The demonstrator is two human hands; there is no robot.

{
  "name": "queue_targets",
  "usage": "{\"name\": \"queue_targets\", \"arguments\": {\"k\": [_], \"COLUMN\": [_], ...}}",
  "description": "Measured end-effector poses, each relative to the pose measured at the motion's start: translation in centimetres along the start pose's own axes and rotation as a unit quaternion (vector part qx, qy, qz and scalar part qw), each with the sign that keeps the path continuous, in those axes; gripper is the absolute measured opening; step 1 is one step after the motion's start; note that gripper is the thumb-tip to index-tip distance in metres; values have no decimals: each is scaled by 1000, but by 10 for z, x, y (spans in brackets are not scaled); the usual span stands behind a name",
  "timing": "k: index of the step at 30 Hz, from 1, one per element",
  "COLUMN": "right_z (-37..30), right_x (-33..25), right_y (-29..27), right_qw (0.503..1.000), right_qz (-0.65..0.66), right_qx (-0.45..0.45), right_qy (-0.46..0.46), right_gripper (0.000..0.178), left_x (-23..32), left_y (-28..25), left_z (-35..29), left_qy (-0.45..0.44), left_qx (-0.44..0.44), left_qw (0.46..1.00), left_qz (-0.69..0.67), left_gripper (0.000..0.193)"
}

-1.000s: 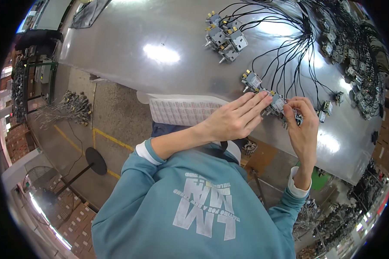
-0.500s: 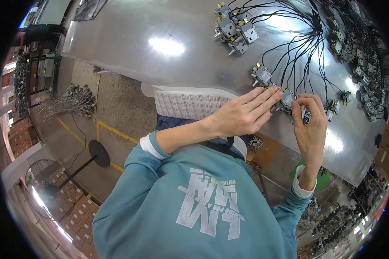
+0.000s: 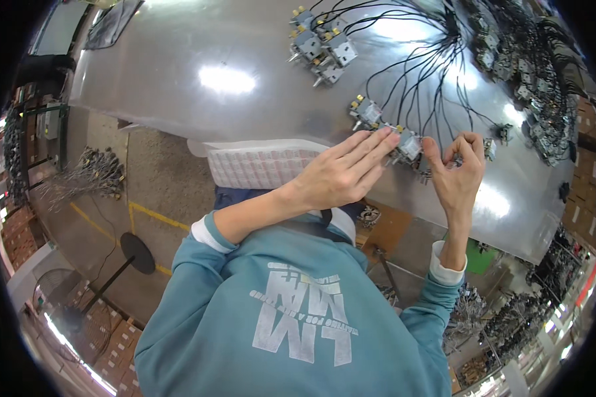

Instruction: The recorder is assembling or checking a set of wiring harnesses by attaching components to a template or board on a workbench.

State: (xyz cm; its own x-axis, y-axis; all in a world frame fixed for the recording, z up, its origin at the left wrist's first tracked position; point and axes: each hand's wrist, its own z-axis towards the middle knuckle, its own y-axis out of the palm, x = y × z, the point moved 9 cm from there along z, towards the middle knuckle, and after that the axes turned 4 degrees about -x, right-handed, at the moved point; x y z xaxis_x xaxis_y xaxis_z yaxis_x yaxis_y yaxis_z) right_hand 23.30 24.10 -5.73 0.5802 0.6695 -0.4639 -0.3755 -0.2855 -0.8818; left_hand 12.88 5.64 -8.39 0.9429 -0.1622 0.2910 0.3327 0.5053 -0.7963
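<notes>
My left hand (image 3: 344,167) reaches across with fingers stretched out and close together. Its fingertips rest at a small grey metal switch unit (image 3: 409,147), boxy with a pale label face, in a row of similar units along the near part of the table. Just right of that unit is my right hand (image 3: 459,175), its fingers bent and the thumb held apart from them; I see nothing gripped between them. Another labelled unit (image 3: 369,112) with yellow terminals and a short shaft lies beyond my left fingertips. Black wires (image 3: 437,86) run from the units to a bundle.
A sheet of printed labels (image 3: 258,167) hangs at the table's near edge, before my lap. More units (image 3: 321,49) are clustered at the far side, and a large heap of wired units (image 3: 543,112) covers the right. A standing fan (image 3: 66,308) is at the lower left.
The whole view has shifted, so the table and units sit farther left. My right thumb has moved away from the bent fingers. My left hand stays stretched out at the row of units.
</notes>
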Motion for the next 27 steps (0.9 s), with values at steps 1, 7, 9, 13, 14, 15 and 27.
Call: {"name": "queue_targets", "arguments": {"k": [1, 7, 9, 13, 14, 15, 27], "right_z": [-1, 18, 33, 57, 62, 68, 110], "right_x": [-1, -51, -79, -137, -146, -153, -149], "right_y": [-6, -12, -2, 33, 37, 53, 101], "right_qw": [999, 989, 981, 950, 951, 956, 977], "right_qz": [10, 46, 78, 111, 107, 62, 58], "right_qx": [30, 84, 50, -73, -63, -109, -69], "right_qy": [-20, -117, -169, -282, -283, -264, -196], "right_gripper": [42, 38, 42, 71, 71, 76, 97], "left_x": [-1, 0, -2, -2, -2, -5, -8], "left_y": [0, -7, -8, -4, -4, 0, 8], "left_z": [0, 0, -2, -6, -8, -9, -16], "left_qy": [4, 17, 20, 16, 26, 16, 24], "left_qx": [9, 34, 30, 16, 19, 4, -7], "left_qw": [1000, 998, 997, 997, 997, 996, 995], "left_qz": [-7, -56, -61, -75, -73, -87, -96], "left_gripper": [18, 31, 32, 27, 27, 26, 24]}}
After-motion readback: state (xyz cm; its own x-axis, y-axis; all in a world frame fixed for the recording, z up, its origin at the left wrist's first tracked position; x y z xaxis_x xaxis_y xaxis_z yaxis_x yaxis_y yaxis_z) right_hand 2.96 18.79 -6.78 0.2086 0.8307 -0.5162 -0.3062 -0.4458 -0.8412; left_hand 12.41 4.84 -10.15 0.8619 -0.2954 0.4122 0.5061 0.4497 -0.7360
